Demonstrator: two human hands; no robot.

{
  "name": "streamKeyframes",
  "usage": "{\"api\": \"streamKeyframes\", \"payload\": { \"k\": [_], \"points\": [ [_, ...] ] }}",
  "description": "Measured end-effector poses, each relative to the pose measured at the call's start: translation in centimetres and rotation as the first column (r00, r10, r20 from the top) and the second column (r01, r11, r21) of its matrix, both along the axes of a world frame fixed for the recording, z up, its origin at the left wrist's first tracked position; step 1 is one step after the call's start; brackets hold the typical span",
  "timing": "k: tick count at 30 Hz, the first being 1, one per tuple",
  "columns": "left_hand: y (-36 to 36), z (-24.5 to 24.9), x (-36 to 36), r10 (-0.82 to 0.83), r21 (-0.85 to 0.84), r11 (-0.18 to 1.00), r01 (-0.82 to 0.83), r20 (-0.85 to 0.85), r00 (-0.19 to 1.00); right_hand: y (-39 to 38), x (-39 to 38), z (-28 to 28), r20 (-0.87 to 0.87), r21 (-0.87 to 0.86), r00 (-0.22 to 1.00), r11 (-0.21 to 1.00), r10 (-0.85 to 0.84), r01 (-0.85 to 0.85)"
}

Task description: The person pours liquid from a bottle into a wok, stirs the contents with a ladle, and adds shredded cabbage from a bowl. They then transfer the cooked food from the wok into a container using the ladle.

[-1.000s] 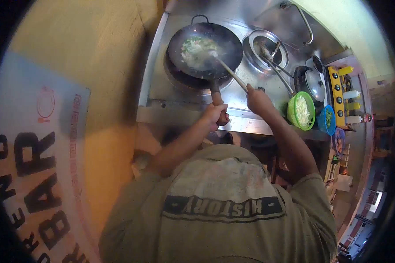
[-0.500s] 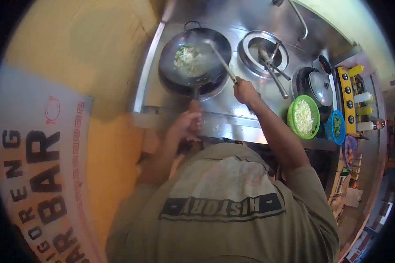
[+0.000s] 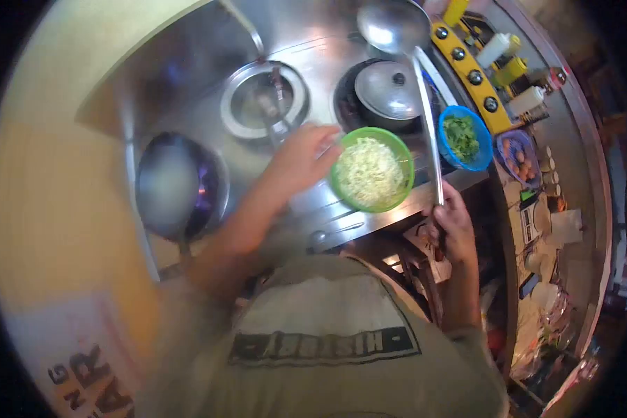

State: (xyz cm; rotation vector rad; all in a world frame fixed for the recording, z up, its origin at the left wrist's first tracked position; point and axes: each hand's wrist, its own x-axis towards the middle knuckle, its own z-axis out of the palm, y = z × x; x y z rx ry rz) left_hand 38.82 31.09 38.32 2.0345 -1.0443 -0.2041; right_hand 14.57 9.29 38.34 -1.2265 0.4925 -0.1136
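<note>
My left hand reaches to the left rim of a green plastic basket, its thumb and fingers apart beside the rim. Shredded cabbage fills that basket. Wrapped in the fingers of my right hand is the long handle of a ladle. Its large metal bowl points away from me, above the lidded pot. Right of the handle stands a blue basket of chopped green leaves. The wok sits on the left burner, blurred by steam, with no hand on it.
A metal ring burner with utensils across it lies beyond my left hand. Squeeze bottles line the right side near a yellow panel with knobs. A purple basket of eggs is nearby. A tap hangs at the back.
My left hand has left the wok handle and moved right to the cabbage basket. My right hand has lifted the ladle out of the wok and carried it right. The view has turned right.
</note>
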Motion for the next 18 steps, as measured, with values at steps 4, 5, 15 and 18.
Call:
{"api": "streamKeyframes", "payload": {
  "k": [4,5,15,18],
  "points": [
    [-19.6,-7.1,8.3,-0.161,0.181,0.973,0.14,0.112,0.98,-2.7,-4.5,-0.1,-0.25,-0.413,0.894,0.877,-0.371,0.248],
    [-23.8,-9.6,10.3,-0.169,0.261,0.959,0.113,0.203,0.964,-3.4,-6.8,-1.7,-0.245,-0.417,0.885,0.867,-0.397,0.274],
    [-34.1,-16.7,17.7,-0.222,0.513,0.857,0.041,0.296,0.929,-7.2,-12.6,-5.0,-0.342,-0.784,0.815,0.62,-0.467,0.026],
    [-32.2,-6.9,17.9,-0.099,0.409,0.91,-0.069,0.374,0.922,-8.5,-7.5,-2.0,-0.251,-0.733,0.881,0.673,-0.402,0.098]
  ]
}}
